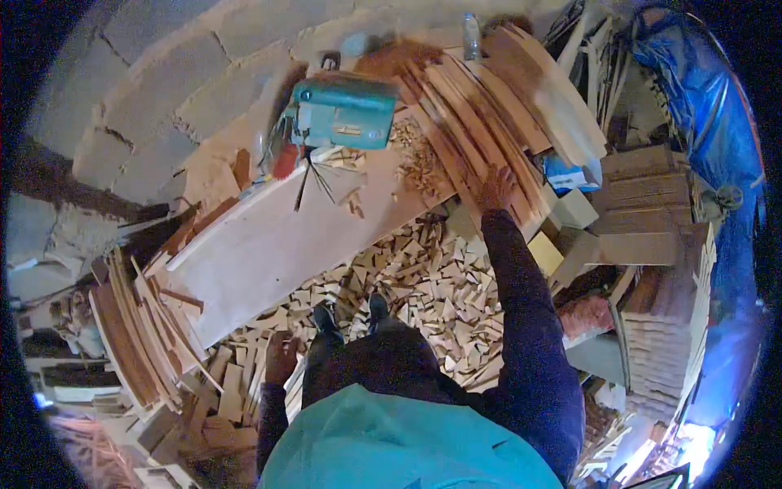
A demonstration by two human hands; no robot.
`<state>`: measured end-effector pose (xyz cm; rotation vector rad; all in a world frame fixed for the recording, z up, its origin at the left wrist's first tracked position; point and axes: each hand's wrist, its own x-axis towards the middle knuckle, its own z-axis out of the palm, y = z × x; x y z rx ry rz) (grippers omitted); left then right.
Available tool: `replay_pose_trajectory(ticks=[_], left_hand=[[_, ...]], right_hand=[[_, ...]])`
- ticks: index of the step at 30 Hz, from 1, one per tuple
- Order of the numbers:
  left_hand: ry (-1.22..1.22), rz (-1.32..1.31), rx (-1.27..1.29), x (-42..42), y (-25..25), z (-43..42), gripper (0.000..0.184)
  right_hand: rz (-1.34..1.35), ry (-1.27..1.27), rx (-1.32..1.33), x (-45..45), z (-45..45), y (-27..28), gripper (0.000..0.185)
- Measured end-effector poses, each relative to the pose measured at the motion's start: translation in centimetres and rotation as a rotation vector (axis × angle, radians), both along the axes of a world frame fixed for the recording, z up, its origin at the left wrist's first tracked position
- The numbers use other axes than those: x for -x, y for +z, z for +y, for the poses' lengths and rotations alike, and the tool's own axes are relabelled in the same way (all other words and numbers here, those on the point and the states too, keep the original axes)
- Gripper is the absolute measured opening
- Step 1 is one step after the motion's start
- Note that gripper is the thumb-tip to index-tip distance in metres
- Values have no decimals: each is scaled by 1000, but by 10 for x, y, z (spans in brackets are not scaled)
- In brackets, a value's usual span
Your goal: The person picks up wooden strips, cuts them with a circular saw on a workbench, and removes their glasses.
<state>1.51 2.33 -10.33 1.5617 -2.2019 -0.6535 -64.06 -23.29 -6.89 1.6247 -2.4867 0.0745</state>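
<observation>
My right hand (498, 189) is stretched forward, its fingers spread over the near end of a stack of long wooden boards (468, 122). My left hand (283, 357) hangs low beside my left leg, above wood pieces on the floor; its fingers are too dark and small to make out. Between my hands, a pale workbench (269, 244) slants across the view. On it stand a teal machine (346, 112), a bundle of thin dark rods (309, 178) and a heap of small wood chips (415, 159).
Many wood offcuts (432, 285) cover the floor around my feet. More boards (134, 334) lean at the left. Stacked brown pieces (664, 342) and a blue tarp (717, 138) are at the right. A plastic bottle (472, 37) stands at the back, near a block wall (163, 98).
</observation>
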Motion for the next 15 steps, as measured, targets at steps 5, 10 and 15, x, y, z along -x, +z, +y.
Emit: replay_pose_trajectory(ticks=[5, 10, 15], left_hand=[[291, 207, -253, 24, 38, 24, 19], [300, 246, -288, 29, 62, 32, 21], [183, 73, -27, -31, -10, 58, 21]], right_hand=[[343, 152, -107, -25, 37, -19, 98], [623, 164, 222, 8, 38, -69, 97], [468, 44, -106, 1, 50, -55, 81]])
